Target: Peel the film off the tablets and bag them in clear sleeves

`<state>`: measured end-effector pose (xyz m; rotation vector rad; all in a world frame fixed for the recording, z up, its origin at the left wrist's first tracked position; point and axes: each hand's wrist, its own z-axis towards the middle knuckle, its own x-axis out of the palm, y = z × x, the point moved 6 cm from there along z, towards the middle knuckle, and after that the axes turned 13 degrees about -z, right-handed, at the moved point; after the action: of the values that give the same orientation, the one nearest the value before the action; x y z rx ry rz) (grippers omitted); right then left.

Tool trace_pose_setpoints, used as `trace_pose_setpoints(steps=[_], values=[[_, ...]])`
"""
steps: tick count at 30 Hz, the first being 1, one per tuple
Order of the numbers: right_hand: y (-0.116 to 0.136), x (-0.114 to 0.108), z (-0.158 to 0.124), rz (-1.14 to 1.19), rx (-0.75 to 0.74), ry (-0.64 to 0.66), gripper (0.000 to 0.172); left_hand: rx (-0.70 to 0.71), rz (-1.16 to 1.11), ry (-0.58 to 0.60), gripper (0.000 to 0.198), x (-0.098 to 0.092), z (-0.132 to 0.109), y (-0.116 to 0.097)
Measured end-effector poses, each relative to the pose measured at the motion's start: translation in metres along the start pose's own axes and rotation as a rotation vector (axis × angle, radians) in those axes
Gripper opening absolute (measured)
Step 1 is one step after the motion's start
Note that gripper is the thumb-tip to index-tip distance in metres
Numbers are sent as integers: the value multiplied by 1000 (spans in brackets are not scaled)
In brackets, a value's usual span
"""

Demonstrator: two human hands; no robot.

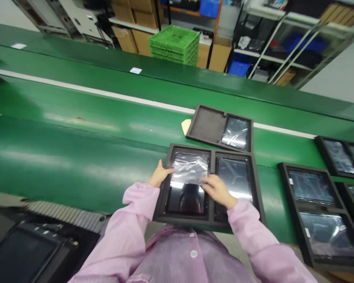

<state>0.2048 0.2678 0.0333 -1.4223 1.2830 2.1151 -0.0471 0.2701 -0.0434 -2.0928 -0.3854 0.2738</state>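
A dark foam tray (257, 188) with two recesses lies in front of me, a flat black screen panel (184, 200) in its left recess. Clear plastic film (190, 167) covers the upper part of that panel; the lower part is bare and glossy. My right hand (218, 190) pinches the film's lower right edge. At the tray's left rim is my left hand (161, 173), thumb stretched to the film's left edge and forefinger apart from it; its other fingers are hidden. A second screen panel (234, 177) sits in the right recess, partly behind my right hand.
Behind stands another foam tray (206, 124) with one panel in its right recess, beside a yellow paper piece (185, 126). More trays with panels (312, 186) lie at right on the green bench (76, 157). A dark device (20, 251) is at lower left; green crates (174, 43) stand beyond.
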Motion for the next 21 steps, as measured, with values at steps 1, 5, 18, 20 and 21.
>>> trace_pose_setpoints(steps=[1, 5, 18, 20, 21], values=[[11, 0, -14, -1, -89, 60, 25, 9, 36, -19, 100, -1, -3, -2], [2, -14, -37, -99, -186, 157, 41, 215, 284, -183, 98, -4, -18, -14], [-208, -78, -22, -239, 601, -263, 19, 933, 1044, 780, 39, 182, -163, 30], [-212, -73, -23, -184, 603, -270, 19, 964, 1124, 800, 40, 194, -167, 32], [-214, -72, -24, -153, 604, -276, 19, 1001, 1160, 827, 38, 198, -169, 33]])
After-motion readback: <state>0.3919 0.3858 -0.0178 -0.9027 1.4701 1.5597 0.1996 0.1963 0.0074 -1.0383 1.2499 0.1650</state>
